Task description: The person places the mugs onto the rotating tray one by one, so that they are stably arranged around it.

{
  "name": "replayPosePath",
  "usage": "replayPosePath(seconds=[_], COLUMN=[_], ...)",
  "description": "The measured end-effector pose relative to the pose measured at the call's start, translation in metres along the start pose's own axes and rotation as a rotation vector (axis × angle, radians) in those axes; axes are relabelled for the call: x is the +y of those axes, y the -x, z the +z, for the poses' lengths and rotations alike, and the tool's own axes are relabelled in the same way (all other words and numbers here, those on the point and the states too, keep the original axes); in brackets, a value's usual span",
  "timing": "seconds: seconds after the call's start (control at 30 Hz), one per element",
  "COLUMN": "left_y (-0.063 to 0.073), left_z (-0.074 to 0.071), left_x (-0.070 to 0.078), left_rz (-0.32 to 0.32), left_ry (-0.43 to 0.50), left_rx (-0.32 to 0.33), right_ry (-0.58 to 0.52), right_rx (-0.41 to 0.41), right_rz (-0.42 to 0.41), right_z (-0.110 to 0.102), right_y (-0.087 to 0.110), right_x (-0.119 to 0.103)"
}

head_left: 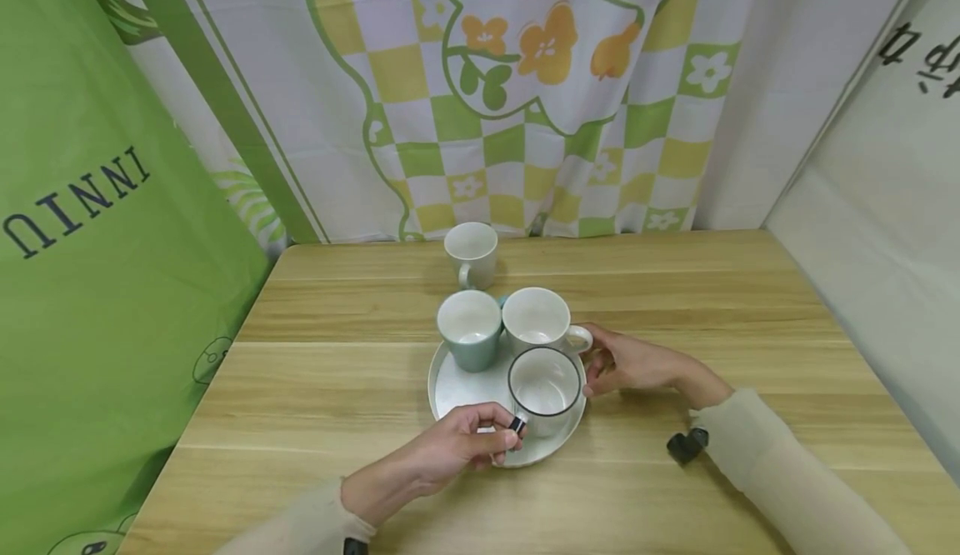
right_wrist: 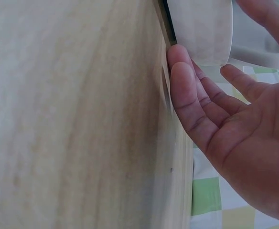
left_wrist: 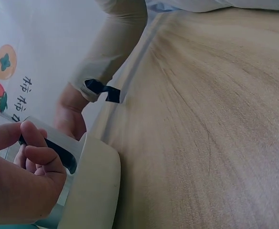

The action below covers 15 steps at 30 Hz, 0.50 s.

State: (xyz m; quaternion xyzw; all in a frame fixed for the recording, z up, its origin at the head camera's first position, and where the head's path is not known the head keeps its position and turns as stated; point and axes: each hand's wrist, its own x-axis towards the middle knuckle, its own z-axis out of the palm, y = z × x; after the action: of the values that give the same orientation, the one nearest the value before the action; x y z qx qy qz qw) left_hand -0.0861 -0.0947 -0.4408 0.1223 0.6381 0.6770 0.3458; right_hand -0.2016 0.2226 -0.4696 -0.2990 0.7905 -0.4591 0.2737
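Observation:
A white mug (head_left: 546, 382) with a dark rim is at the front right of a round white tray (head_left: 517, 457). My left hand (head_left: 468, 442) pinches its dark-edged handle (left_wrist: 60, 155) between thumb and fingers. On the tray's right side is my right hand (head_left: 622, 362), its fingers (right_wrist: 183, 86) loosely bent beside that mug's wall; whether they touch it is unclear. A white mug (head_left: 536, 317) with its handle pointing right and a pale green mug (head_left: 472, 342) stand at the back of the tray. The dark-rimmed mug's base is partly hidden.
Another white mug (head_left: 471, 247) stands behind the tray, near the back edge of the wooden table (head_left: 337, 388). Patterned cloth (head_left: 480, 138) hangs behind the table, with a green sheet (head_left: 112, 288) on the left and a pale one (head_left: 885, 205) on the right.

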Motion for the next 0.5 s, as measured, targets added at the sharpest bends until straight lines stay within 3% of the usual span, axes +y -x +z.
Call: replayPosePath(seconds=[0.5], left_y=[-0.0055], left_z=[0.0008], left_x=[-0.0035], left_rz=[-0.030], left_ry=[0.033], left_rx=[0.033], right_ry=[-0.025], right_rx=[0.004], right_rz=[0.009], right_z=[0.0005], right_y=[-0.0009], right_x=[0.0004])
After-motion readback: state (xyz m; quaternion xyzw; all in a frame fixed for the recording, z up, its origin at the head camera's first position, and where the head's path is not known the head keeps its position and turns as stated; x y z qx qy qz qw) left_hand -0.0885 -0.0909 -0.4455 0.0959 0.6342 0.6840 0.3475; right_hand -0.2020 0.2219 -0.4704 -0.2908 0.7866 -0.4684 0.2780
